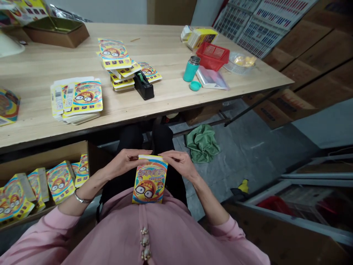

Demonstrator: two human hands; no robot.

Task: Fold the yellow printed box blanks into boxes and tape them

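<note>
A yellow cartoon-printed box [150, 181] rests against my lap and belly, its printed face toward me. My left hand [129, 161] pinches its far left corner, and my right hand [179, 163] grips the far right corner. Both sets of fingers meet the white edge at the far end; their tips are partly hidden behind it. On the table ahead lie a stack of flat cartoon boxes [86, 96] and a second, uneven stack [114, 55]. To my left, a brown carton [87, 154] holds several standing boxes [59, 180] of the same print.
A black tape dispenser [145, 87] stands beside the second stack. Further right are a teal bottle [191, 69], its lid [195, 85], a red basket [212, 56] and a clear plastic packet [213, 79]. Green cloth [203, 143] lies on the floor. A metal-framed rack [298, 213] stands at right.
</note>
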